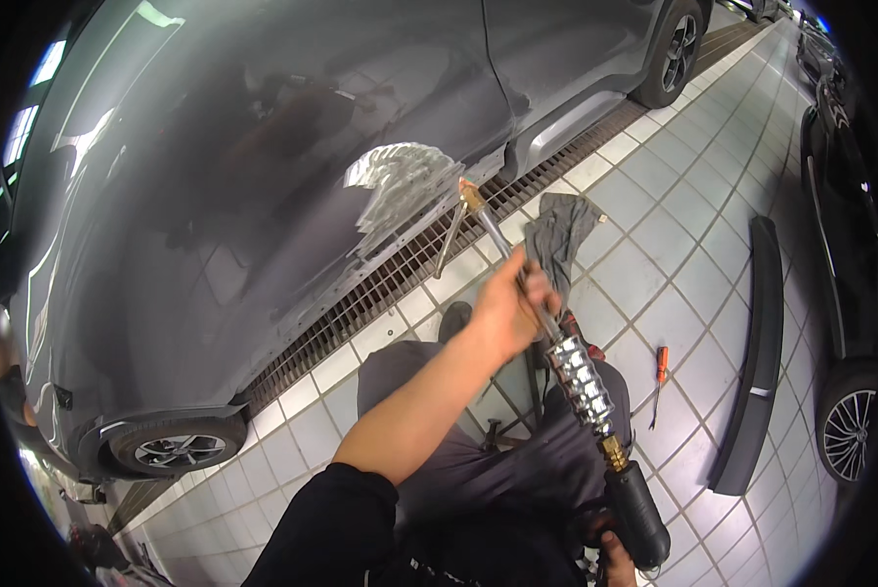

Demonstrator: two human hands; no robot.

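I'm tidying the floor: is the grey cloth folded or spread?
Neither neatly: the grey cloth lies crumpled on the tiles, its surface creased and edges uneven.

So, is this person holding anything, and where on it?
Yes, a long metal tool: the left hand grips its slim shaft; the right hand is at its black handle, its grip mostly hidden.
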